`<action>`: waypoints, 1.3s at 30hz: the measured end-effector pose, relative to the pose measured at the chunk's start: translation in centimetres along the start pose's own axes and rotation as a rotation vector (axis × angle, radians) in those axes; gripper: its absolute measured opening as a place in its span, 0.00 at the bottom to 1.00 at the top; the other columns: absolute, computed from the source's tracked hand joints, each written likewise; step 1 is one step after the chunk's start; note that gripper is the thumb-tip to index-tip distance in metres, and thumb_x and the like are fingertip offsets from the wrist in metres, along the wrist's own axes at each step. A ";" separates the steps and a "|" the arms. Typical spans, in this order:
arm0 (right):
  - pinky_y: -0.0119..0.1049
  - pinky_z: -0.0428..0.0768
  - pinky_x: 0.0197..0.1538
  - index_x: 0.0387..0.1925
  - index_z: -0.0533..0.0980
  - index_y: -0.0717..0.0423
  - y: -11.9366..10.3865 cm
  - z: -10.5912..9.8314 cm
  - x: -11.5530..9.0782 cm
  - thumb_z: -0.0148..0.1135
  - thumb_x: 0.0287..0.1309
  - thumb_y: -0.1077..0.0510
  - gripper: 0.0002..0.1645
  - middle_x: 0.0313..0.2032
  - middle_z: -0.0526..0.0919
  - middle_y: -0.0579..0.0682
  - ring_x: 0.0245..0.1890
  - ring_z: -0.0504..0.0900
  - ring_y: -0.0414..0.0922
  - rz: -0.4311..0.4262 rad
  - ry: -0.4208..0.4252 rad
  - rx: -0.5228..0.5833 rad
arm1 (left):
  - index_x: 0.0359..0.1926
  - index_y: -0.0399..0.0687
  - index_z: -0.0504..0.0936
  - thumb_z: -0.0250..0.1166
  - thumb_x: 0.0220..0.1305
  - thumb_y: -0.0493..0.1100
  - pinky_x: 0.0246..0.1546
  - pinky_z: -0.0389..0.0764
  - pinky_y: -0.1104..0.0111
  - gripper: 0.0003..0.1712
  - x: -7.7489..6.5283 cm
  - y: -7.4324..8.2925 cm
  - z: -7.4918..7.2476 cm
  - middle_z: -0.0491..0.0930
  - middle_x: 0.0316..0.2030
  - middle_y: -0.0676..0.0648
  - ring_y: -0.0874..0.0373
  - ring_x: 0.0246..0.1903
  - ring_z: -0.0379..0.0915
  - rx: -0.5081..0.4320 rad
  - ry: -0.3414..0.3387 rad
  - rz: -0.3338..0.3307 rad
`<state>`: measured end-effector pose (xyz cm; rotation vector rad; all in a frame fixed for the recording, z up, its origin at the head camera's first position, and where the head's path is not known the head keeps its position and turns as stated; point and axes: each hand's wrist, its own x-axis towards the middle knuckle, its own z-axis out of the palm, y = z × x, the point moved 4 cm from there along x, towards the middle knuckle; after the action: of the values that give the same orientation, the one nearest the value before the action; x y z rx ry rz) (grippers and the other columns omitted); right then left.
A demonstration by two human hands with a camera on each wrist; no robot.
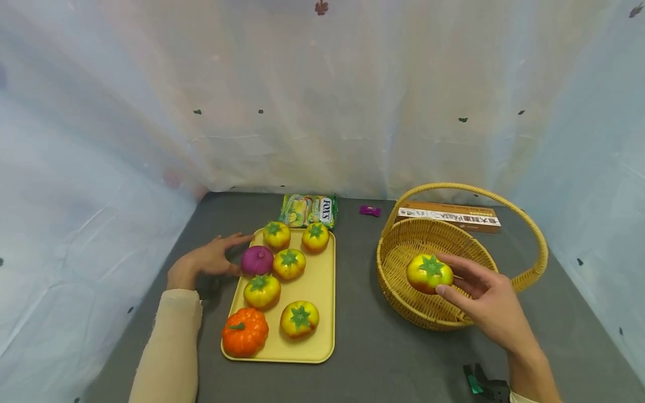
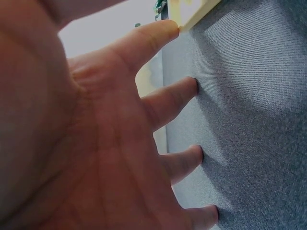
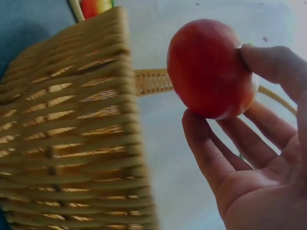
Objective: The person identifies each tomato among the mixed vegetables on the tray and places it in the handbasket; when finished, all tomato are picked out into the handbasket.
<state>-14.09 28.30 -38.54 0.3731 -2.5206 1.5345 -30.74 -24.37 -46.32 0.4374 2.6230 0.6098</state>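
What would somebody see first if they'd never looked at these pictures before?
Probably the shiny, round, green-topped, red-and-yellow tomato-like fruit, held in the right hand above the round yellow wicker basket. Next might come the bright orange, ribbed pumpkin at the near left corner of the rectangular yellow tray, then the round purple onion-like vegetable at the tray's left edge, beside the left hand.

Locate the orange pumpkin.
In the head view, the orange pumpkin sits at the near left corner of the yellow tray, with a yellow tomato to its right.
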 end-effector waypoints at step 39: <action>0.39 0.81 0.59 0.61 0.78 0.45 -1.2 6.1 2.2 0.74 0.57 0.56 0.29 0.58 0.83 0.46 0.57 0.83 0.49 -0.093 -0.207 0.020 | 0.78 0.63 0.59 0.77 0.49 0.55 0.61 0.44 0.21 0.56 0.1 -0.2 -0.1 0.47 0.79 0.37 0.21 0.74 0.30 0.000 0.001 -0.006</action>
<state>-15.89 22.02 -39.71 0.6749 -2.5984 1.5598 -30.89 -24.49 -46.38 0.4298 2.6241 0.6081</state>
